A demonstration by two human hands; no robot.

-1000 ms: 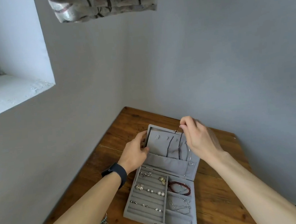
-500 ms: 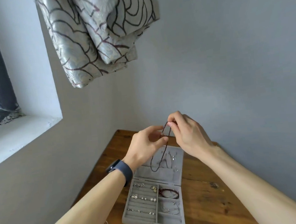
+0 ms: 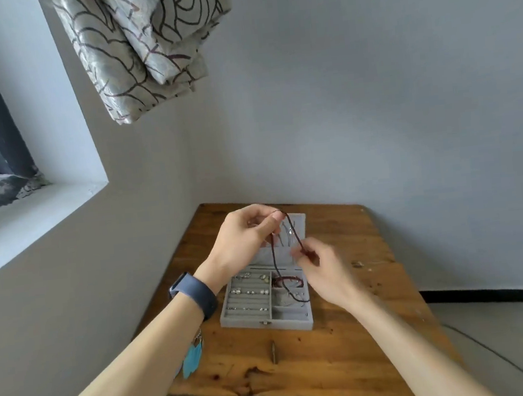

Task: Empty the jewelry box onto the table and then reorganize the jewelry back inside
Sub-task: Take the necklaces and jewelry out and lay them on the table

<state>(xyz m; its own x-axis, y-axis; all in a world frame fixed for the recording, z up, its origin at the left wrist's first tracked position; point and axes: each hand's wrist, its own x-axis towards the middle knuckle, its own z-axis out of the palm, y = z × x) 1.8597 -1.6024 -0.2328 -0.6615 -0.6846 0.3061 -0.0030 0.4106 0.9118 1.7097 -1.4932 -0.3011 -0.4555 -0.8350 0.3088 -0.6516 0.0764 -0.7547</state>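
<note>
Removal of a dark red-brown cord necklace from an open grey velvet jewelry box that rests on a square wooden table. The left hand pinches the top of the cord between thumb and forefinger, raised in front of the upright lid. The right hand, blurred by motion, has its fingers curled, and its fingertips meet a second strand that runs straight down from the left pinch. The rest of the cord necklace hangs as a long loop, and its lowest bend lies over the right-hand compartments of the tray. There it sits close to a coiled red bracelet and a thin silver chain, with small pearl and metal earrings in the ridged rows to the left. Done well, the step would call for lifting both pinch points together until the loop hangs free of the tray, since a low bend could snag the bracelet or chain and drag them out. The cord would then be carried sideways and laid in an open curve on bare wood beside the box, where it is unlikely to knot. Emptying appears barely begun.
</note>
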